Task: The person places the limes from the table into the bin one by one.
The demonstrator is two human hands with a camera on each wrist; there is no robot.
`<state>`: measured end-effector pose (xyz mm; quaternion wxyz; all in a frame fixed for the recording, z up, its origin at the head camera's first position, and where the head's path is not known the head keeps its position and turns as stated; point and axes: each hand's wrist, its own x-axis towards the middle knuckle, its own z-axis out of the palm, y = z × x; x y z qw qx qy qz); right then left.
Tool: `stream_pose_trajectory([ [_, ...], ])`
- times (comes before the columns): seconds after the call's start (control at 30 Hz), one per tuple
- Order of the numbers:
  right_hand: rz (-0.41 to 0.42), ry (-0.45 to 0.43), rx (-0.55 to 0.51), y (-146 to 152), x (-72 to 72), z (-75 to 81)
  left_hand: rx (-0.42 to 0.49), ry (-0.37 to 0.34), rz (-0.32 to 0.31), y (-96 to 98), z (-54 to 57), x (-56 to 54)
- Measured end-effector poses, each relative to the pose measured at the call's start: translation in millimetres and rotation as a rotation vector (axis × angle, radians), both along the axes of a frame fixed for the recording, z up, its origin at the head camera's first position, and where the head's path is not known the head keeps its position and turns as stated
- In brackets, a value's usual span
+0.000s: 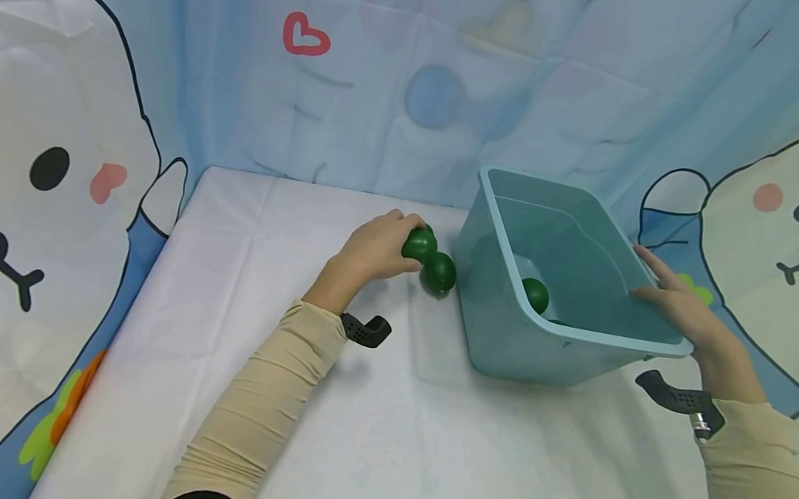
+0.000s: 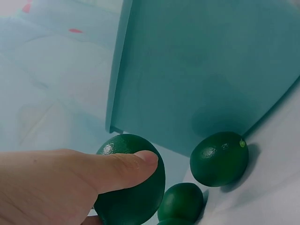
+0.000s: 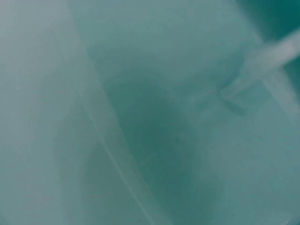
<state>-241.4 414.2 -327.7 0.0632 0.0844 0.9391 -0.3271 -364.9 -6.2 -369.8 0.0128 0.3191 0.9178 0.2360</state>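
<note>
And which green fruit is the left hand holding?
In the left wrist view, the green fruit pinched by the left hand, thumb across it; no thumb lies on the other fruits.

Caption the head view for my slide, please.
Left grip on a green fruit, right grip on a teal bin with another fruit inside.

ok so bin (image 1: 511, 350) sits between left hand (image 1: 380, 248) and right hand (image 1: 678, 311), fruit (image 1: 536, 295) inside, loose fruit (image 1: 438, 274) just beside left hand
</note>
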Motion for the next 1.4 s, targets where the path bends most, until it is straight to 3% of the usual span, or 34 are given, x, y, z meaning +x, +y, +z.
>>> stream_pose_trajectory([
  [0.8,-0.017,-0.001,0.004,1.5,0.7,-1.3,0.131,0.091,0.033,3.5,6.0,3.3],
  [1.4,-0.014,-0.002,0.005,1.9,0.6,0.1,0.323,0.134,0.041,7.1,11.1,8.1],
])
